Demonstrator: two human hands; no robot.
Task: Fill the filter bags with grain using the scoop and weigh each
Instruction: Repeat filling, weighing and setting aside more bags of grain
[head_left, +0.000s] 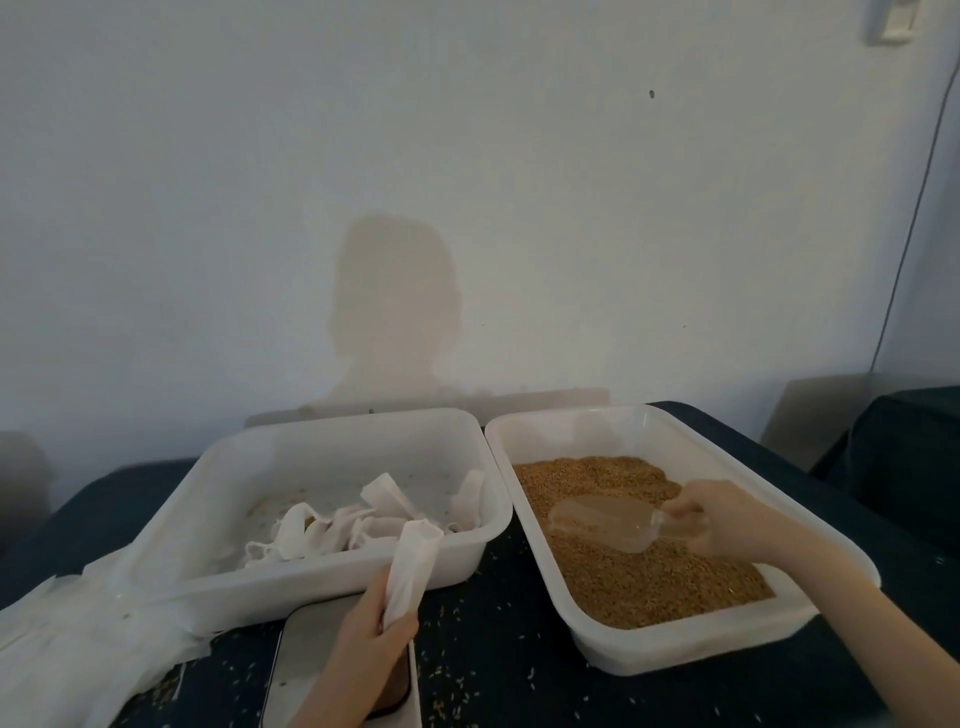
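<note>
A white filter bag (410, 569) was gripped near its lower end by the left hand (371, 647), with fingers and thumb curled round it, and was held upright just in front of the near wall of the left tub (332, 582). Beneath that hand a flat scale (311, 670) with a pale platform was seen on the dark worktop (498, 649). More empty filter bags (337, 530) were heaped loosely inside the left tub. The handle of a clear plastic scoop (608, 522) was pinched by the right hand (727, 517), and the scoop was held low over the brown grain (649, 582) that filled the right tub (701, 649); whether its lip touched the grain could not be told. The two tubs were set side by side, almost touching. Loose grains (467, 680) were scattered over the worktop between and before them. Crumpled white cloth or plastic (78, 639) was spread at the left edge, against the left tub. A pale wall (467, 156) was seen behind the worktop.
</note>
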